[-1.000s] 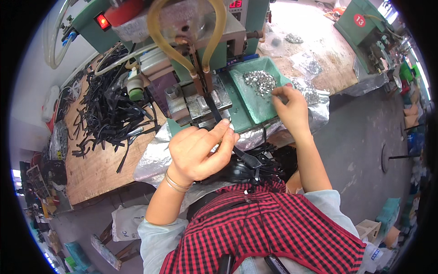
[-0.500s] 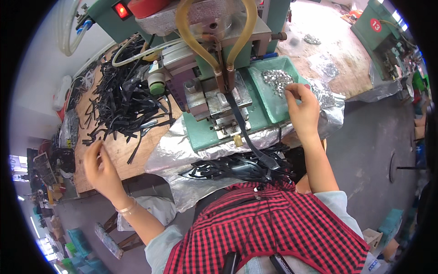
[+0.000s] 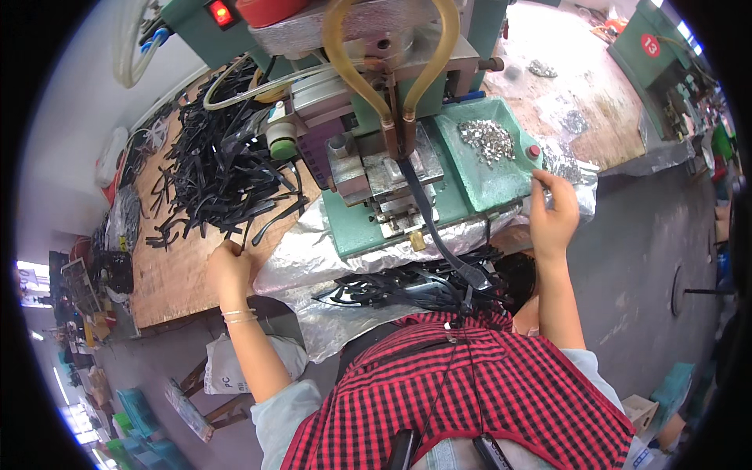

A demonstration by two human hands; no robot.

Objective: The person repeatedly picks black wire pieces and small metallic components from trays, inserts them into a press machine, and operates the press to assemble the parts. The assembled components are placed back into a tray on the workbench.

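Observation:
My left hand (image 3: 229, 272) is closed at the near edge of the pile, fingertips pinching the end of a thin black plastic strip (image 3: 246, 233) shaped like an eyeglass temple. Loose strips like it form a heap (image 3: 223, 168) on the wooden bench. My right hand (image 3: 554, 215) is beside the right corner of a green tray (image 3: 493, 188), thumb and fingertips pressed together; anything between them is too small to make out. Small silvery metal pieces (image 3: 487, 141) lie in that tray. Another black temple (image 3: 427, 215) runs from under the machine's copper-coloured jaws (image 3: 398, 137) toward me.
The green bench machine (image 3: 368, 168) stands in front of me, with yellowish hoses (image 3: 448, 47) above. A red button (image 3: 533, 152) is by the tray. Several more black temples (image 3: 407, 286) lie on silvery foil (image 3: 301, 262) near my lap. A second green machine (image 3: 654, 47) stands far right.
My left hand has moved right and inward to the strips and pinched one. My right hand has drawn back from over the metal pieces, rightward and nearer me. The whole view has shifted slightly.

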